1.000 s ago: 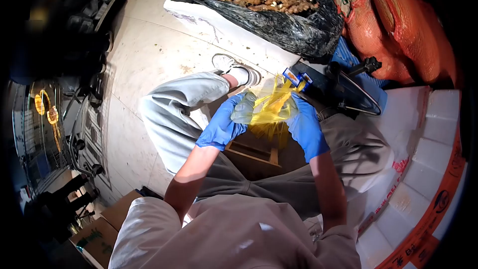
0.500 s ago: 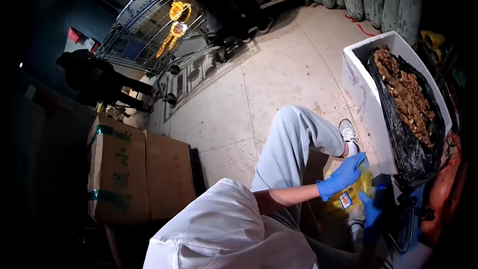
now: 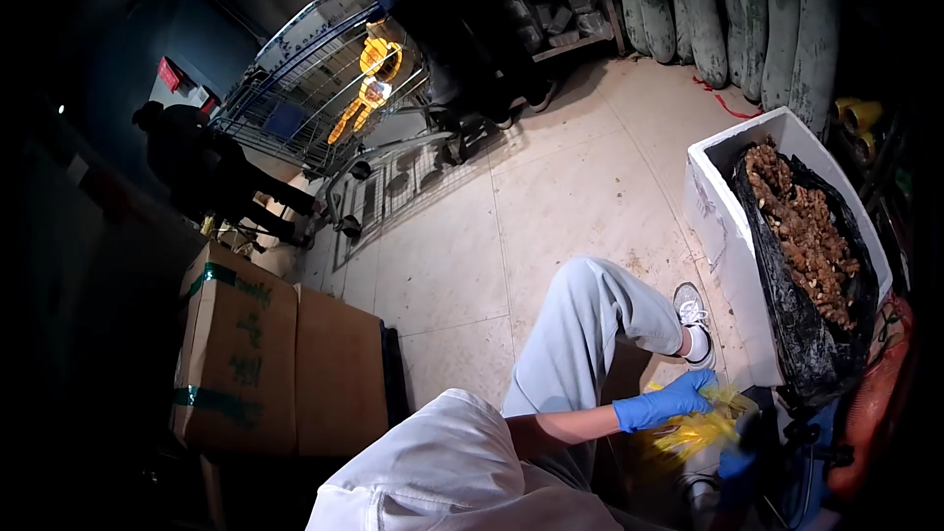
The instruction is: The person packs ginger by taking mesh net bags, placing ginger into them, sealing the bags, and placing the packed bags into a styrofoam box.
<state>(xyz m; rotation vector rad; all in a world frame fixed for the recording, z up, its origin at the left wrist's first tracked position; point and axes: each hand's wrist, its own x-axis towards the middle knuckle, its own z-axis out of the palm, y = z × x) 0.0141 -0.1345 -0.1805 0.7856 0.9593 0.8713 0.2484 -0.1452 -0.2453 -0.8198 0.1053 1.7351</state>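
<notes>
My left hand (image 3: 667, 404), in a blue glove, has its fingers closed on the top of a yellow plastic bag (image 3: 688, 436) beside my lower leg. Below and right of it, my right hand (image 3: 737, 462), also blue-gloved, is dark and blurred at the bag's right side; its fingers cannot be made out. Just beyond the bag stands a white foam box (image 3: 733, 236) lined with black plastic (image 3: 821, 364), holding brown, knobbly root-like pieces (image 3: 801, 231).
Cardboard boxes (image 3: 241, 354) stand at the left. A shopping cart (image 3: 295, 108) is at the upper left, with a dark-clothed person (image 3: 197, 157) beside it and another (image 3: 433, 10) behind it. Large green gourds (image 3: 728, 20) line the upper right. My shoe (image 3: 691, 307) rests by the foam box.
The view has tilted, so the surroundings appear lower. The yellow bag is now bunched up and its printed label no longer shows. My right hand has become darker and less distinct.
</notes>
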